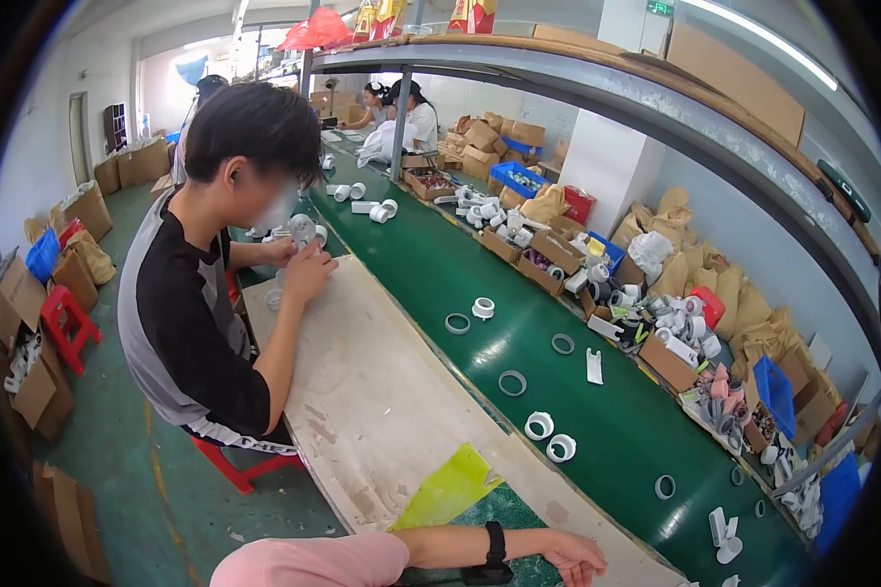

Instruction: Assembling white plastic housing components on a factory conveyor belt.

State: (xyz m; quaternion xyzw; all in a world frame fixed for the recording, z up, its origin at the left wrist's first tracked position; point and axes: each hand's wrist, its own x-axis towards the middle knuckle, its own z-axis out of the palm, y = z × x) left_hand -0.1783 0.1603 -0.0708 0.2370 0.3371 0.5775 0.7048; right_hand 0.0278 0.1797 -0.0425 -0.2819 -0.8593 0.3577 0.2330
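Note:
My left forearm, in a pink sleeve [313,563] with a black watch [495,550] at the wrist, crosses the lower edge toward the right. At its end my left hand [570,556] hangs over the near edge of the bench, fingers loosely bent and slightly apart; I see nothing in them, though the picture's edge cuts off the tips. My right hand is out of view. Nearest to my left hand are two white ring-shaped plastic fittings [561,448] on the green belt and a yellow-green sheet [447,486] on the beige work board [362,391].
A co-worker [201,274] sits at the board on the left, both hands on a clear-and-white part [303,230]. Grey rings [512,383] and white parts [725,535] lie scattered along the green belt [480,352]. Filled boxes [668,364] line its far side beneath an overhead shelf [597,73].

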